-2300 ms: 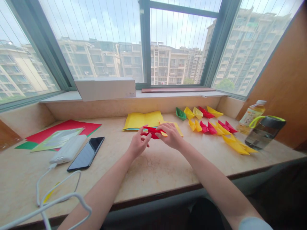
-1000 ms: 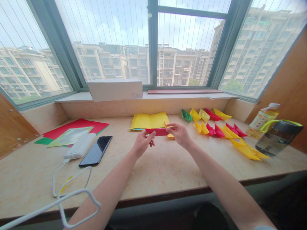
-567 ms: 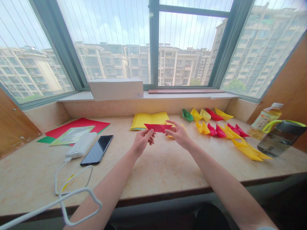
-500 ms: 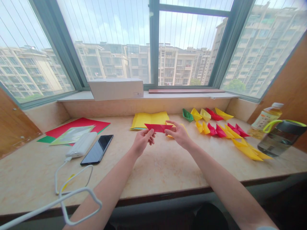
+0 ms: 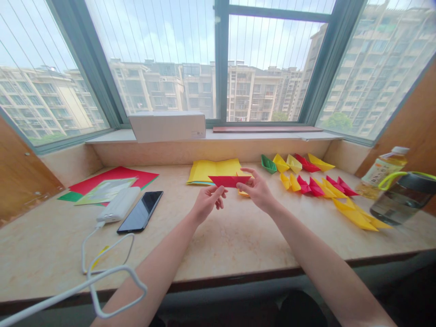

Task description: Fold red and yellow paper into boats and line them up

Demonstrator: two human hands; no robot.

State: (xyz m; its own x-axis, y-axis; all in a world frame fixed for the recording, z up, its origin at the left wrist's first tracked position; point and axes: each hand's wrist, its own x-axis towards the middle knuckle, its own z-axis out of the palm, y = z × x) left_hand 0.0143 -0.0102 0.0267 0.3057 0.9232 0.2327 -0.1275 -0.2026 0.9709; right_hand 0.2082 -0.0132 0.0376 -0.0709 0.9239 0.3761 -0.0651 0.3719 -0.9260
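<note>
In front of me a folded red paper strip [image 5: 229, 181] with pointed ends is held up over the table. My right hand [image 5: 256, 188] is closed on its right part, thumb on the near face and index finger over the top edge. My left hand [image 5: 209, 202] is just below the strip's left half, its fingers loosely curled and thumb tip at the lower edge; it does not grip the paper. Behind the strip lie yellow paper sheets [image 5: 200, 171]. A folded yellow paper piece [image 5: 243, 193] is partly hidden by my right hand.
Folded paper boats, among them a green boat [image 5: 269, 164] and a large yellow boat [image 5: 357, 214], stand at right beside a drink bottle [image 5: 383, 170] and dark water bottle [image 5: 402, 200]. At left lie red paper [image 5: 116, 175], a power bank [image 5: 119, 204], phone [image 5: 141, 212] and white cable [image 5: 112, 272].
My left hand has slipped down off the red paper's left end. The right hand keeps its hold. The whole view has shifted slightly.
</note>
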